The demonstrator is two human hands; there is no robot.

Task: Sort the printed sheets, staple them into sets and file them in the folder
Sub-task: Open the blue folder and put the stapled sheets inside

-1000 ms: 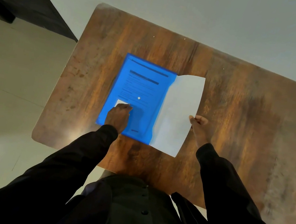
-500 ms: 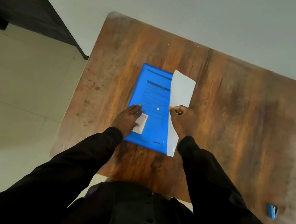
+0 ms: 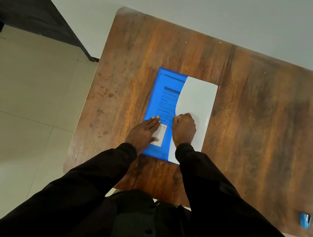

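A translucent blue folder (image 3: 163,90) lies on the wooden table (image 3: 254,113), with printed text showing through it. A small white label (image 3: 160,135) sits near its lower left. My left hand (image 3: 142,134) rests flat on the folder's lower left, fingers straight. A white flap or sheet (image 3: 197,100) curves over the folder's right half. My right hand (image 3: 183,129) pinches its left edge, fingers curled.
A small blue stapler (image 3: 305,220) sits near the table's front right edge. A dark piece of furniture (image 3: 26,1) stands at the upper left, over a pale tiled floor (image 3: 21,97). Bare wood lies to the right of the folder.
The white flap, wide open to the right one second ago and upright half a second ago, now curves over the folder's right half. My left hand stays on the folder's lower left.
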